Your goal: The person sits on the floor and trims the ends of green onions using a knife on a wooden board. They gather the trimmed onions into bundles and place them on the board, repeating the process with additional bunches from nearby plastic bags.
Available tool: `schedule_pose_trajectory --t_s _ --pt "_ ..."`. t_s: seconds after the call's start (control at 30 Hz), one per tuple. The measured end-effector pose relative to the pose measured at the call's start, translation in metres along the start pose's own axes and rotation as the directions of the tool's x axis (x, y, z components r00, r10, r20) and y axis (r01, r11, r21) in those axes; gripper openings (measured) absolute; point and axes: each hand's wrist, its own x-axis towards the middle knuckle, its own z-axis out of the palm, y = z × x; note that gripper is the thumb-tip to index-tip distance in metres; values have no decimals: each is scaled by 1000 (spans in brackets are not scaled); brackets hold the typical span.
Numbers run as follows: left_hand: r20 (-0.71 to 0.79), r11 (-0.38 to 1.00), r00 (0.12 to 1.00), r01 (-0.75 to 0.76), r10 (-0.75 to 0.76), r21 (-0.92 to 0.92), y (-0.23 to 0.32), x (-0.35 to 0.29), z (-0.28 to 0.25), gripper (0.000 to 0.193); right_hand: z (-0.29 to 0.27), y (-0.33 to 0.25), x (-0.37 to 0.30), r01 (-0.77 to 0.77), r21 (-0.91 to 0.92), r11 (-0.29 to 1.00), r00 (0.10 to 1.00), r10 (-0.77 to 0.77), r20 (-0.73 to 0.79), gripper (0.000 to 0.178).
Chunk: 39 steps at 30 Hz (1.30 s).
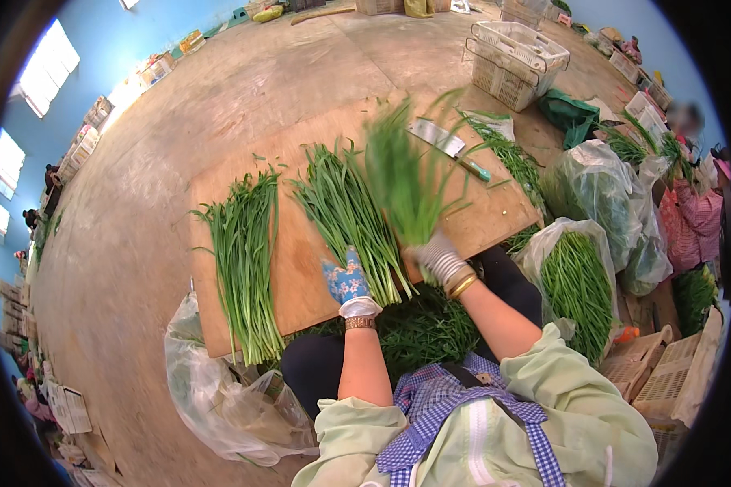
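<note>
My right hand (440, 258), in a striped glove, is closed around the stem end of a bunch of garlic chives (402, 174). Its leaves point away from me and are smeared by motion. My left hand (347, 280), in a blue flowered glove, has its fingers apart at the left side of a middle pile of garlic chives (353, 215), lying on a wooden board (300, 280). Another pile of garlic chives (248, 260) lies at the board's left. A cleaver (448, 148) with a green handle rests at the far right of the board, partly behind the raised leaves.
Right of the board, a clear plastic bag (573, 284) holds more chives, with another bulging plastic bag (597, 191) beyond. A white plastic crate (516, 69) stands past the board. A crumpled bag (227, 398) lies at lower left. At far right sits a person (694, 219) handling greens.
</note>
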Motion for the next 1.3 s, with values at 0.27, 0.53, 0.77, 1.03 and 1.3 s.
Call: schedule_pose_trajectory --t_s 0.27,0.53,0.77,1.03,1.3 --pt "115 991 992 72 -59 -112 -9 -28 20 81 32 -36 -33 -149 -495 856 923 300 240 114" --pt "337 799 934 292 -120 -525 -20 -76 6 67 2 13 -69 -119 -265 957 930 201 309 120" --pt "379 622 853 522 -359 -584 -25 -103 -3 45 0 98 -94 -196 411 890 959 87 268 122" --pt "668 334 636 772 -388 -541 -54 -80 -2 47 -28 53 -76 -412 821 395 904 288 316 65" --pt "690 657 578 728 -437 -194 3 -94 1 52 0 33 -74 -600 648 469 792 235 563 46"
